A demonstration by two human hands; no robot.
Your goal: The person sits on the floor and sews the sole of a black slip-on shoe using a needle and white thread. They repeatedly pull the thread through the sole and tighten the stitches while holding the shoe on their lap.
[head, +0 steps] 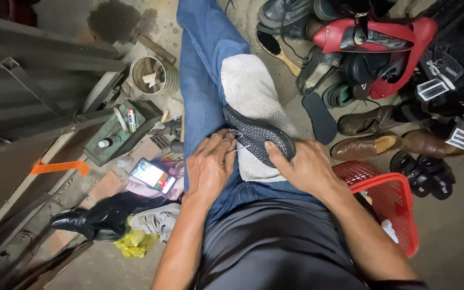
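One view only, worn on the head, looking steeply down over the lap from close above. Left hand (pixel 209 164) and right hand (pixel 303 167) near centre; floor (pixel 460 225) and piled shoes (pixel 374 51) toward the frame's edges.

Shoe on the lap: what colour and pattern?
Dark shoe, black with fine pale speckles; head view.

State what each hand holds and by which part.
Right hand grips the dark knitted shoe at its near end; left hand pinches a thin pale needle beside its edge.
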